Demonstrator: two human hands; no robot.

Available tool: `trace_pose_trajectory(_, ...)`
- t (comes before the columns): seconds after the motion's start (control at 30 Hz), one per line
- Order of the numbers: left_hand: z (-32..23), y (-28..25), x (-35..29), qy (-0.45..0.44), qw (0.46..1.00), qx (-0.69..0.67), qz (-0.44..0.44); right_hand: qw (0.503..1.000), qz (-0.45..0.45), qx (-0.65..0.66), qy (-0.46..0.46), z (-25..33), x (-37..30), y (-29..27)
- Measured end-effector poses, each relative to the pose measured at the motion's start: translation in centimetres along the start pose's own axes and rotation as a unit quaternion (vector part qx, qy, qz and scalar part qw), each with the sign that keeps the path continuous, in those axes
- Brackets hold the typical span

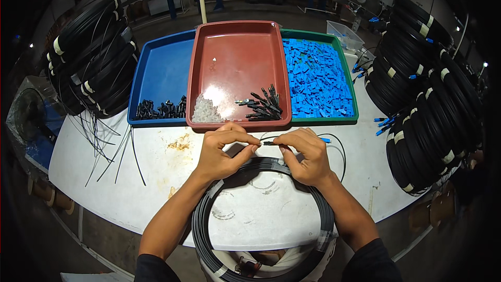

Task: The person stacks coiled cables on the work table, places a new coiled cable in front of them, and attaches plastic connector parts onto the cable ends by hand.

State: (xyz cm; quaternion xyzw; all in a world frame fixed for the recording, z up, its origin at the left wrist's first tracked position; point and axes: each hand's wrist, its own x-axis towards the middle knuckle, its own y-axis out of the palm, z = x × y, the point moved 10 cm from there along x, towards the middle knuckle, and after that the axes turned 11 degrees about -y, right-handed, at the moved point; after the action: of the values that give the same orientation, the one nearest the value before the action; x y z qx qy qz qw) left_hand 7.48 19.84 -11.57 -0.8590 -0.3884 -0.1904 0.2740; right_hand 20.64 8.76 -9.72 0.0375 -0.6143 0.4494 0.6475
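Note:
Above the far rim of a taped coil of black cable, my two hands meet. My right hand pinches a small black connector on a cable between thumb and fingertips. Facing it, my left hand is closed in a pinch at the connector's left tip; what lies in those fingers is too small to make out. Just beyond the right hand's knuckles shows a blue connector, beside a loop of thin black cable that curves over the white table.
Behind the hands stand a red tray with clear caps and black connectors, a blue tray with black parts, and a green tray full of blue connector housings. Stacked cable coils rise at left and right.

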Motion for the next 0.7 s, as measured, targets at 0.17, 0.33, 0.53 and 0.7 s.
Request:
trace_pose_trajectory(0.17,0.1,0.1,-0.1,-0.004,1.000,0.007,0.003,1.000,0.005,-0.012,-0.016,0.3,0.1,-0.1)
trace_pose_trajectory(0.33,0.4,0.1,-0.3,-0.015,1.000,0.006,0.005,0.999,0.020,-0.017,-0.024,0.3,-0.1,0.2)
trace_pose_trajectory(0.53,0.9,0.2,-0.3,-0.032,0.999,-0.004,0.012,0.999,0.036,-0.006,-0.029,0.2,-0.1,0.4)
trace_pose_trajectory(0.7,1.1,0.1,-0.4,-0.037,0.999,-0.013,0.010,0.999,0.028,-0.002,-0.032,0.3,0.0,0.5)
